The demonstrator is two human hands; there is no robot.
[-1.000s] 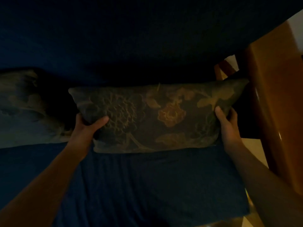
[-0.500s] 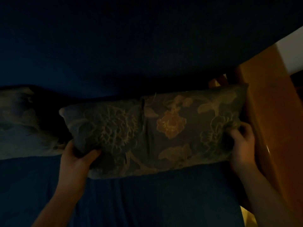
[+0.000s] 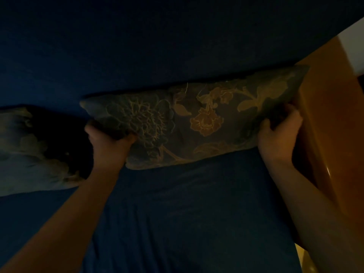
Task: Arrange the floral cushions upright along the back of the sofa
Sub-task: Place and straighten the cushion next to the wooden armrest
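Observation:
In dim light a long dark floral cushion (image 3: 197,123) stands on its long edge against the backrest of the dark blue sofa (image 3: 177,46), its right end touching the wooden armrest. My left hand (image 3: 108,142) grips its lower left end, thumb on the front. My right hand (image 3: 279,133) grips its lower right end beside the armrest. A second, paler floral cushion (image 3: 25,150) leans at the far left, partly cut off by the frame edge.
A wooden armrest (image 3: 331,115) rises along the right side, close to my right hand. The blue seat (image 3: 187,213) stretches toward me below the cushions. A strip of pale wall (image 3: 352,34) shows at the upper right.
Both hands have pushed the floral cushion back and up against the backrest. My right hand has shifted from the cushion's front face to its lower right end.

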